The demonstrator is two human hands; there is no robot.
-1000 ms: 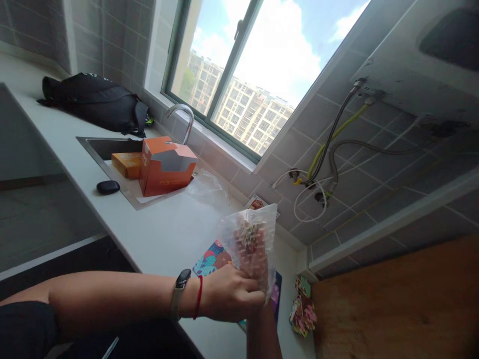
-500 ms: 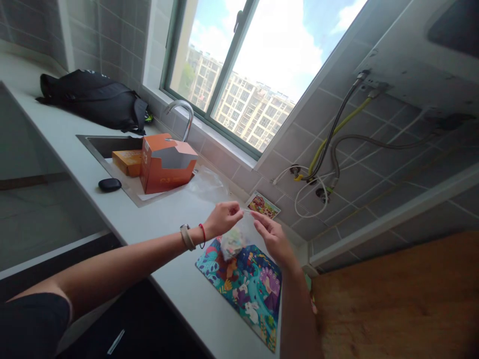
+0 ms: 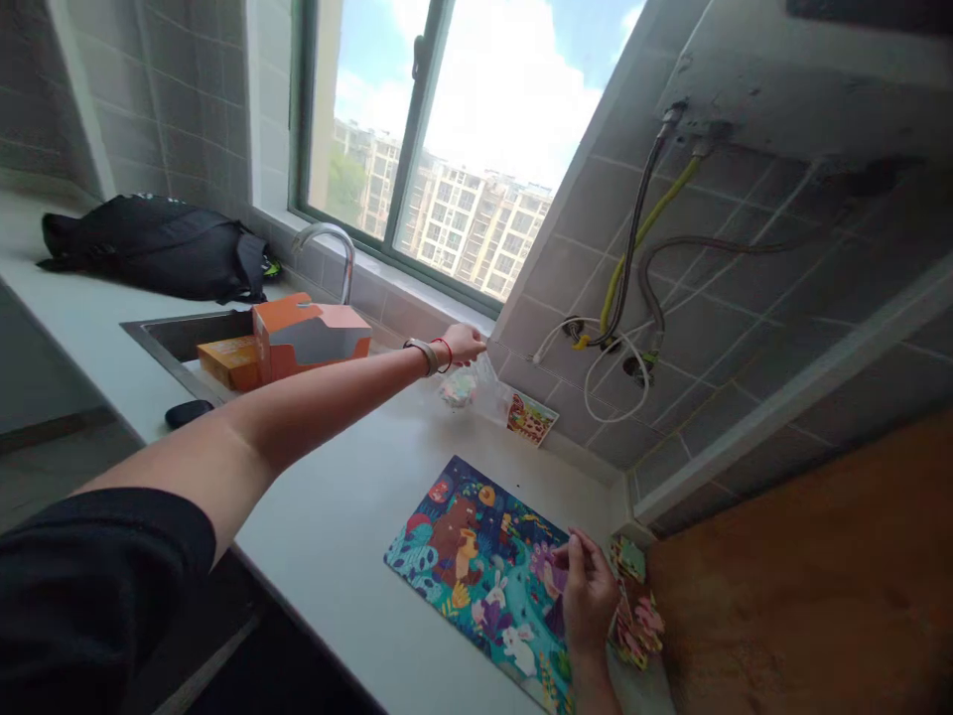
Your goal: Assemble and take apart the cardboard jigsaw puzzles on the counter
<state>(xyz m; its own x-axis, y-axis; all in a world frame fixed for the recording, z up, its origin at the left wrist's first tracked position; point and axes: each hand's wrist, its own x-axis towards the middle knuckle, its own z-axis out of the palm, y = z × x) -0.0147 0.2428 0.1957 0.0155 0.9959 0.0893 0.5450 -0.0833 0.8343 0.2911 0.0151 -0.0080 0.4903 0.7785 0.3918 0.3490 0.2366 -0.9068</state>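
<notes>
My left hand (image 3: 463, 345) is stretched far out over the white counter (image 3: 349, 477) and pinches the top of a clear plastic bag (image 3: 468, 383) holding coloured puzzle pieces, near the back wall. My right hand (image 3: 588, 592) rests at the right edge of a colourful jigsaw puzzle (image 3: 487, 558), fingers curled on its pieces. A pile of loose puzzle pieces (image 3: 634, 616) lies just right of that hand. A small picture card (image 3: 530, 418) leans against the wall beside the bag.
An orange box (image 3: 305, 336) and a smaller orange box (image 3: 229, 359) sit in the sink (image 3: 168, 336) under the tap (image 3: 328, 248). A black bag (image 3: 153, 260) lies at the far left; a small black object (image 3: 188, 412) rests on the counter. Hoses (image 3: 632, 248) hang on the wall.
My left hand carried the bag of pieces away from the puzzle to the back of the counter. My right hand let go of the bag and dropped to the puzzle's right edge.
</notes>
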